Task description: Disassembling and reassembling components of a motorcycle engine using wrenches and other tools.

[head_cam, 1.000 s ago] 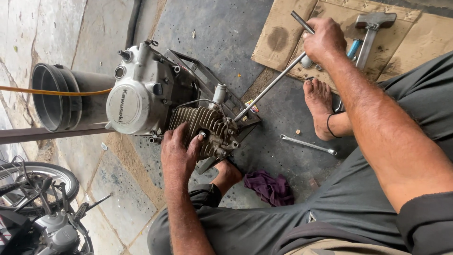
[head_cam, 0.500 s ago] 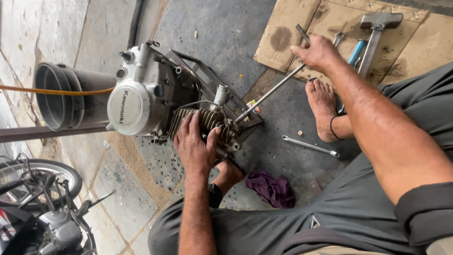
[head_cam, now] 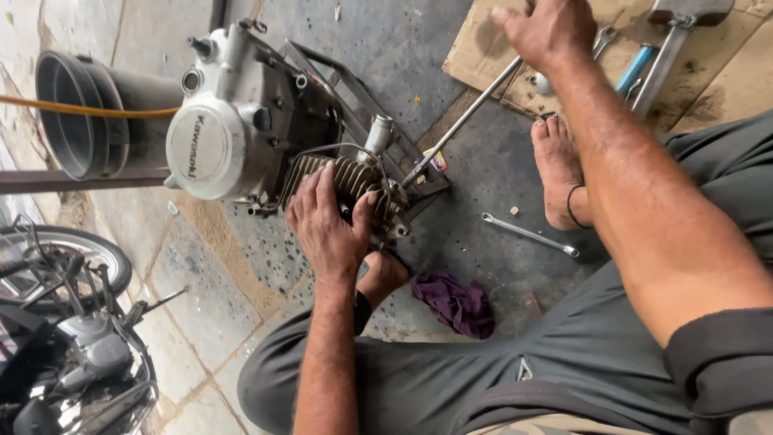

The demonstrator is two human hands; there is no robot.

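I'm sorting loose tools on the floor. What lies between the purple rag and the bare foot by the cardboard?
In the head view, a slim spanner lies on the dark floor between the purple rag and the bare foot.

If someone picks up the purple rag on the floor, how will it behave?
The purple rag lies crumpled in soft folds, so it is probably floppy and light. It likely will not roll or slide. It may be oily, given the engine nearby.
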